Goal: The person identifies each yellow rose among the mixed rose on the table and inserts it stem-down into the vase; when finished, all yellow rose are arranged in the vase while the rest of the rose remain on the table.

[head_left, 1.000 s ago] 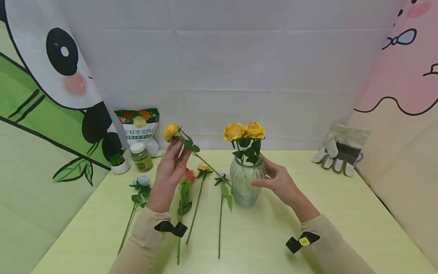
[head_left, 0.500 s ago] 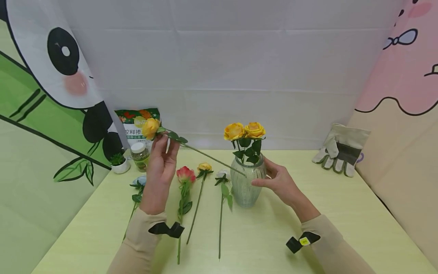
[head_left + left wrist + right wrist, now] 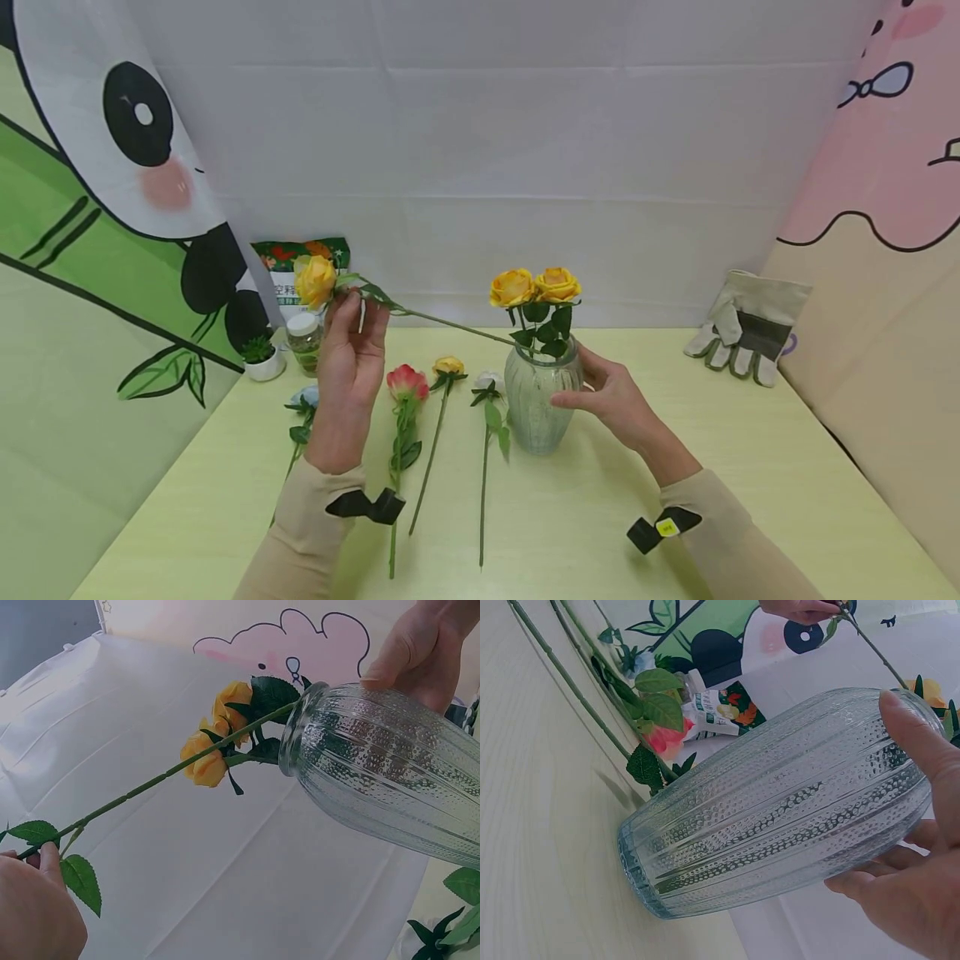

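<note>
My left hand (image 3: 351,367) pinches a yellow rose (image 3: 315,281) by its stem, just below the bloom. The stem slants down to the right, and its lower end is at the mouth of a ribbed glass vase (image 3: 536,408). In the left wrist view the stem (image 3: 161,778) meets the vase rim; whether its tip is inside cannot be told. Two yellow roses (image 3: 534,287) stand upright in the vase. My right hand (image 3: 611,396) grips the vase's right side, thumb in front and fingers behind, as the right wrist view shows with the thumb (image 3: 915,735) on the glass.
On the table lie a red rose (image 3: 408,383), a small yellow flower (image 3: 447,367), a white flower (image 3: 488,385) and a partly hidden blue flower (image 3: 303,397). A jar (image 3: 303,337), potted plant (image 3: 260,358) and printed bag (image 3: 288,287) stand back left. Work gloves (image 3: 750,325) are at right.
My left hand has moved left with the rose, whose stem now lies flatter. Its lower end has risen from in front of the vase to the mouth. The right hand and vase stay put.
</note>
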The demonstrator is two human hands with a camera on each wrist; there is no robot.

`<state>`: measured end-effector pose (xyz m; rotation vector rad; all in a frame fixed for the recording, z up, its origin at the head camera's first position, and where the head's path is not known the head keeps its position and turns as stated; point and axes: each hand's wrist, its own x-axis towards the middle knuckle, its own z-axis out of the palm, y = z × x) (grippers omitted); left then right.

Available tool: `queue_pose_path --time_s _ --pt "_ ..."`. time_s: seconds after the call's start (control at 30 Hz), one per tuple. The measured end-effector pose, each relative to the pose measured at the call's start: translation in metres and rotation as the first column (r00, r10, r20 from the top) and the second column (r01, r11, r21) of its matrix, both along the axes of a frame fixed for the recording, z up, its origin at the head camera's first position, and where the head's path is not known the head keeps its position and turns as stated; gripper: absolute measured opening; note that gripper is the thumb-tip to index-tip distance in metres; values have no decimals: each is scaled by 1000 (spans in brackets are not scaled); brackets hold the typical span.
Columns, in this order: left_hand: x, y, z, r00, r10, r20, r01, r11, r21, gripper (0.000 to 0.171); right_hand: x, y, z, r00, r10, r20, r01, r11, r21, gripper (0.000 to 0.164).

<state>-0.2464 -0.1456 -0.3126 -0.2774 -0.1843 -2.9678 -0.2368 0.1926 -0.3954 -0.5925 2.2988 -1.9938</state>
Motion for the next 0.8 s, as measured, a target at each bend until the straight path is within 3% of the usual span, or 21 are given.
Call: queue_pose_path --time_s 0.23,0.43,0.8 --pt "3 3 2 999 43 -12 -43 999 -24 10 -1 0 0 1000 -3 1 3 1000 9 89" --pt "6 6 3 994 103 -38 -106 989 -103 12 0 0 1 1000 -1 5 1 1000 9 90" --pt "7 13 0 971 162 -174 -196 959 -206 18 1 -1 1 1000 -5 10 5 1000 8 91"
